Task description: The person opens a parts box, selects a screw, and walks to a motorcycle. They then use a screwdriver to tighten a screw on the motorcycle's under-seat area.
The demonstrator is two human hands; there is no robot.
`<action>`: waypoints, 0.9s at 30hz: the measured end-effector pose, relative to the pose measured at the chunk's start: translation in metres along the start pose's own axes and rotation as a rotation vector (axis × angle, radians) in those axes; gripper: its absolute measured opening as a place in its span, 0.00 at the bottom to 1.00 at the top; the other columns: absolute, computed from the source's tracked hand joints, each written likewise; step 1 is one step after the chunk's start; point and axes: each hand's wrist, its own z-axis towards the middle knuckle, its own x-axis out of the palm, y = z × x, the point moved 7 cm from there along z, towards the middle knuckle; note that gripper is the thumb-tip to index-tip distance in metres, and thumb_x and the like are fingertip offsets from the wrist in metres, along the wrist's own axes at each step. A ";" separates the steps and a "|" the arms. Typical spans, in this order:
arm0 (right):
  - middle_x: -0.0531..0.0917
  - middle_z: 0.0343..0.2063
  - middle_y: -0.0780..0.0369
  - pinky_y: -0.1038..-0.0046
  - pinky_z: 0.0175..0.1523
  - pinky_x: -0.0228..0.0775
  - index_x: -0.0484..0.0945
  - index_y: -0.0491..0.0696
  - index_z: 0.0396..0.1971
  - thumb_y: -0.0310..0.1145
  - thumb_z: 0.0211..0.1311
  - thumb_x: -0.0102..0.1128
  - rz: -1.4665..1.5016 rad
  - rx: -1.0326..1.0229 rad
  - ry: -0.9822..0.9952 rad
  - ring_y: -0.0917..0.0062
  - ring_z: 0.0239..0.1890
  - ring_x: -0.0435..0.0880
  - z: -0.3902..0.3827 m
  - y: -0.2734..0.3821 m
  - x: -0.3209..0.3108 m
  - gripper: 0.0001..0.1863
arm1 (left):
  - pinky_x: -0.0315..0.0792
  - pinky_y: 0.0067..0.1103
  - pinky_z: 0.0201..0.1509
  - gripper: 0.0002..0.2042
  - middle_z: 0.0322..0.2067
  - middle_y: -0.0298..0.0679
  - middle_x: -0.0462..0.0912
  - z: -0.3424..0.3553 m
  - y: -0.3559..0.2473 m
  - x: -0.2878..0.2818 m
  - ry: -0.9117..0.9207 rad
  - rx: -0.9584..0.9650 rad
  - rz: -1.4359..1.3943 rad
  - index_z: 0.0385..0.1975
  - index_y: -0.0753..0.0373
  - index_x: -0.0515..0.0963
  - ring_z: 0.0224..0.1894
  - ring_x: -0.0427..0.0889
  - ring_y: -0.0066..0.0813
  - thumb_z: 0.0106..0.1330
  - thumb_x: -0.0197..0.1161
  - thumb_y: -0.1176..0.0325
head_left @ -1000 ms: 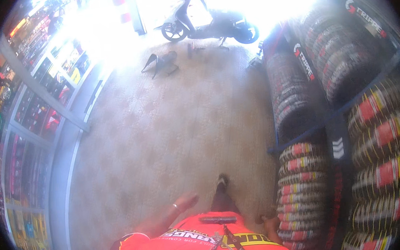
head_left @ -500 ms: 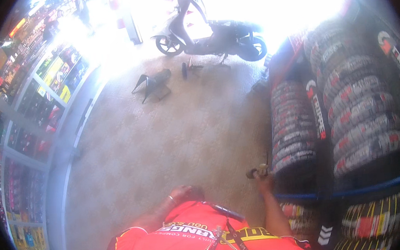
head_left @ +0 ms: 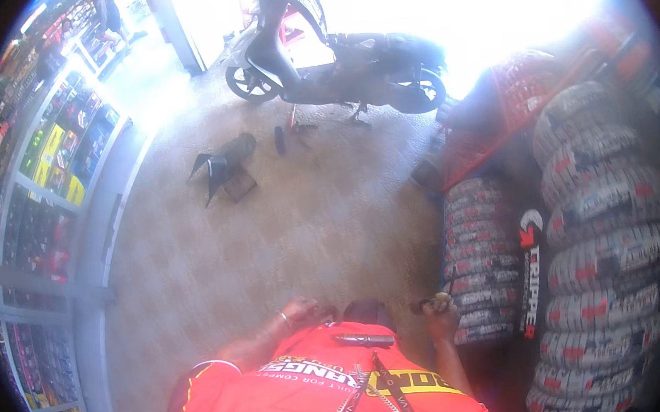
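My right hand point(head_left: 441, 323) is closed around a small object point(head_left: 434, 303), part dark and part dull yellow, whose kind I cannot make out. It hangs beside the stacked tyres at my right. In front of my chest, my left hand point(head_left: 299, 311) is bent inward with its fingers curled. A dark patch lies at those fingers, and blur hides what they hold, if anything. A dark scooter point(head_left: 343, 73) stands ahead, side on, against bright daylight. On the floor before it lies a dark, angular panel-like part point(head_left: 222, 166).
Tall stacks of wrapped tyres point(head_left: 609, 250) line the right side, with a red mesh-like rack point(head_left: 501, 115) beyond. Glass display cases point(head_left: 52, 220) run along the left. A small dark item point(head_left: 280, 140) lies on the floor near the scooter. Someone point(head_left: 107, 18) is at the far left.
The scooter and the floor parts look larger and closer as I move forward. My left hand has come up slightly; the right still holds its object, now lower in view.
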 end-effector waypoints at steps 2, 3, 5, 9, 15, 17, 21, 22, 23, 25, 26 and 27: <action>0.82 0.28 0.51 0.57 0.40 0.73 0.82 0.43 0.30 0.40 0.40 0.80 0.108 0.092 0.085 0.52 0.34 0.82 0.045 -0.009 0.027 0.21 | 0.74 0.15 0.29 0.12 0.29 0.30 0.82 0.025 -0.027 -0.005 -0.027 0.007 -0.133 0.38 0.59 0.82 0.28 0.80 0.18 0.73 0.59 0.57; 0.82 0.28 0.51 0.56 0.40 0.72 0.82 0.43 0.30 0.40 0.40 0.80 0.096 0.152 0.130 0.52 0.34 0.81 0.073 -0.015 0.043 0.21 | 0.74 0.15 0.28 0.12 0.29 0.30 0.82 0.043 -0.040 -0.008 -0.046 -0.023 -0.177 0.38 0.59 0.81 0.28 0.79 0.18 0.73 0.59 0.57; 0.82 0.28 0.51 0.55 0.40 0.71 0.82 0.44 0.30 0.42 0.40 0.79 0.049 -0.016 0.101 0.53 0.34 0.80 0.136 -0.004 0.069 0.21 | 0.74 0.15 0.27 0.11 0.28 0.31 0.81 0.071 -0.064 -0.015 -0.083 -0.087 -0.265 0.37 0.60 0.80 0.27 0.79 0.19 0.73 0.60 0.58; 0.81 0.27 0.52 0.54 0.41 0.70 0.81 0.45 0.28 0.46 0.41 0.77 -0.038 -0.086 0.183 0.54 0.33 0.79 0.292 0.017 0.129 0.21 | 0.73 0.20 0.23 0.10 0.26 0.32 0.78 0.127 -0.157 -0.023 -0.064 -0.078 -0.483 0.37 0.61 0.79 0.23 0.74 0.20 0.72 0.61 0.60; 0.82 0.26 0.56 0.59 0.40 0.70 0.80 0.49 0.28 0.41 0.45 0.75 0.042 -0.331 0.081 0.57 0.32 0.79 0.527 0.127 0.168 0.16 | 0.72 0.16 0.28 0.10 0.27 0.30 0.80 0.218 -0.375 -0.036 -0.241 0.098 -0.259 0.38 0.62 0.80 0.24 0.74 0.18 0.72 0.61 0.62; 0.82 0.26 0.58 0.60 0.40 0.70 0.80 0.50 0.28 0.40 0.46 0.75 -0.009 -0.404 0.098 0.58 0.32 0.79 0.602 0.163 0.180 0.14 | 0.72 0.17 0.30 0.10 0.28 0.31 0.82 0.242 -0.432 -0.031 -0.205 0.147 -0.112 0.38 0.62 0.81 0.26 0.76 0.17 0.71 0.62 0.62; 0.83 0.25 0.58 0.59 0.40 0.71 0.81 0.49 0.29 0.40 0.45 0.76 -0.012 -0.382 -0.024 0.60 0.33 0.80 0.747 0.205 0.200 0.15 | 0.74 0.17 0.33 0.09 0.29 0.32 0.83 0.302 -0.530 -0.036 -0.166 0.191 0.002 0.37 0.63 0.82 0.28 0.77 0.17 0.70 0.63 0.63; 0.83 0.26 0.57 0.59 0.40 0.72 0.81 0.49 0.30 0.40 0.45 0.76 0.009 -0.441 -0.079 0.59 0.34 0.81 0.782 0.218 0.205 0.15 | 0.74 0.17 0.33 0.09 0.29 0.32 0.83 0.320 -0.553 -0.040 -0.152 0.179 -0.010 0.37 0.63 0.82 0.28 0.77 0.17 0.70 0.63 0.63; 0.83 0.26 0.57 0.58 0.40 0.72 0.82 0.48 0.30 0.41 0.45 0.76 0.003 -0.515 -0.138 0.59 0.35 0.81 0.817 0.231 0.210 0.16 | 0.74 0.17 0.33 0.09 0.29 0.32 0.83 0.339 -0.576 -0.045 -0.147 0.151 -0.012 0.37 0.63 0.82 0.28 0.77 0.17 0.70 0.63 0.64; 0.84 0.27 0.56 0.57 0.41 0.73 0.82 0.48 0.32 0.42 0.46 0.76 -0.038 -0.544 -0.183 0.58 0.36 0.82 0.881 0.248 0.226 0.17 | 0.73 0.15 0.31 0.10 0.28 0.32 0.83 0.371 -0.628 -0.052 -0.152 0.218 -0.025 0.36 0.63 0.82 0.27 0.76 0.16 0.71 0.62 0.62; 0.84 0.27 0.56 0.57 0.42 0.73 0.83 0.48 0.32 0.43 0.46 0.76 -0.076 -0.500 -0.168 0.57 0.36 0.82 0.915 0.252 0.235 0.18 | 0.72 0.15 0.30 0.10 0.28 0.32 0.82 0.386 -0.654 -0.056 -0.142 0.216 -0.050 0.36 0.63 0.82 0.26 0.76 0.16 0.71 0.62 0.62; 0.84 0.28 0.55 0.56 0.43 0.73 0.83 0.48 0.33 0.45 0.47 0.75 -0.121 -0.466 -0.144 0.57 0.36 0.82 0.943 0.255 0.243 0.19 | 0.72 0.15 0.29 0.11 0.27 0.31 0.82 0.398 -0.672 -0.059 -0.141 0.173 -0.063 0.36 0.63 0.82 0.26 0.76 0.16 0.72 0.61 0.61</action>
